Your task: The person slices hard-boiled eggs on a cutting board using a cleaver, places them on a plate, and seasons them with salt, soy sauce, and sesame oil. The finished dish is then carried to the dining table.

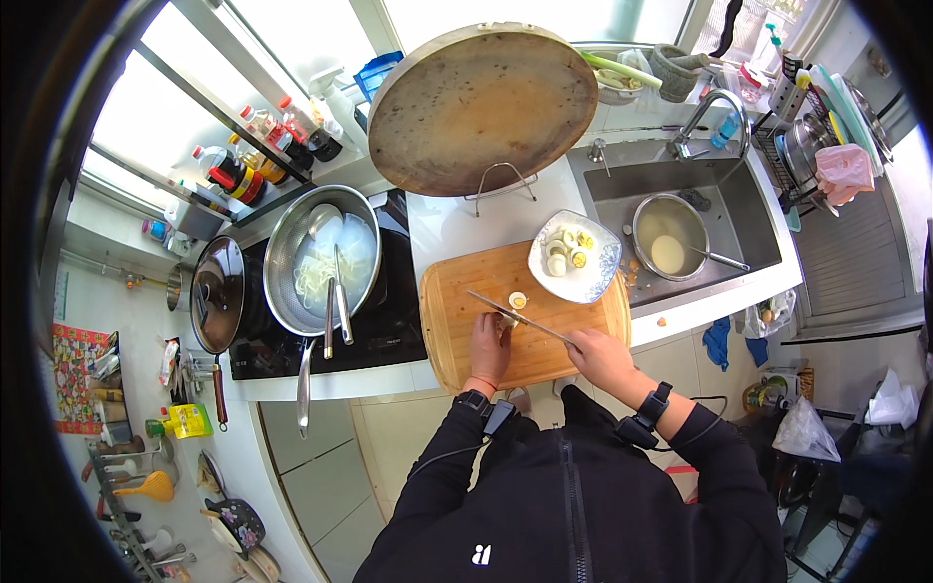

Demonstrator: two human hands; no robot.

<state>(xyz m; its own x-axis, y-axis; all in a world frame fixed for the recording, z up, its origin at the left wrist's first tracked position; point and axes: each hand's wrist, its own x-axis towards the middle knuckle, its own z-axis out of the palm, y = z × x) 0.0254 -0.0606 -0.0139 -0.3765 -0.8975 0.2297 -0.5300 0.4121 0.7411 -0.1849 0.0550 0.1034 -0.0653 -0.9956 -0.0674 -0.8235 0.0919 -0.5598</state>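
Note:
A wooden cutting board (466,284) lies on the counter between the cooktop and the sink. My right hand (601,358) is closed on the handle of a kitchen knife (536,324), whose blade reaches left across the board. My left hand (490,348) holds a piece of boiled egg (508,321) against the board, under the blade; the fingers partly hide it. A cut boiled egg piece (517,300) with its yolk showing rests just beyond the blade. On the board's back right corner, a white patterned plate (601,270) bears several boiled egg pieces.
A pan of noodles (271,273) with utensils stands on the black cooktop (397,321) at left, beside a lidded pan (217,291). A pot of cloudy liquid (670,237) sits in the sink (751,211). Behind the board, a large round wooden board (485,109) leans upright on a wire stand (503,191).

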